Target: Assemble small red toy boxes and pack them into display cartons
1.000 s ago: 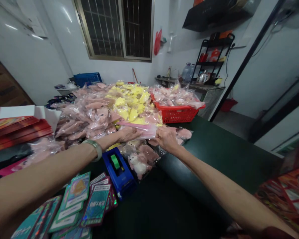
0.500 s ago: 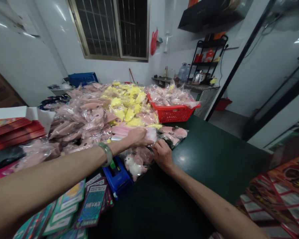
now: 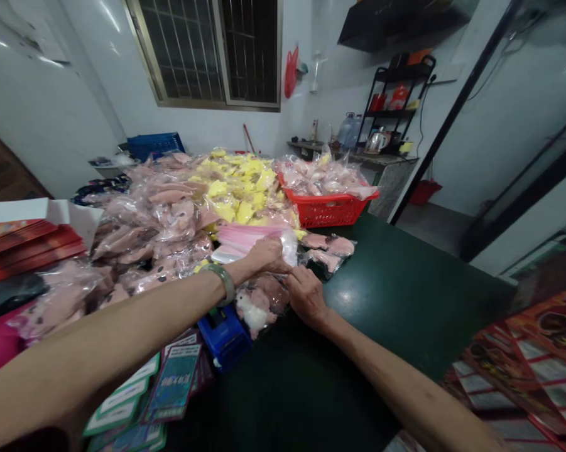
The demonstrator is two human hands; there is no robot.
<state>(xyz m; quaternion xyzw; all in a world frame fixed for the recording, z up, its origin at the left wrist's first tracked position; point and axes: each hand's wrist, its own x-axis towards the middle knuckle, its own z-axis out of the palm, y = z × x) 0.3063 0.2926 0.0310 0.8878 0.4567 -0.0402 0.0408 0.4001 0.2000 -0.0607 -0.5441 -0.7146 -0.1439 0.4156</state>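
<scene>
My left hand (image 3: 264, 256) is closed on a stack of pink plastic bags (image 3: 245, 240), holding it just above the front of a big heap of bagged pink and yellow toys (image 3: 188, 201). A green bangle sits on that wrist. My right hand (image 3: 304, 294) lies right beside it with its fingers curled at the edge of the stack; what they pinch is hidden. Under both hands lies a clear bag with a white plush toy (image 3: 254, 311) on the dark green table (image 3: 405, 301).
A blue tape dispenser (image 3: 223, 336) stands by my left forearm, with teal cards (image 3: 169, 386) spread in front of it. A red basket (image 3: 332, 207) of bagged toys is behind. Red booklets (image 3: 23, 242) lie far left, printed sheets (image 3: 537, 370) at the right.
Both hands have drawn the pink bag stack back toward me and down. My right hand slid left, from the bags' right end to beside my left hand.
</scene>
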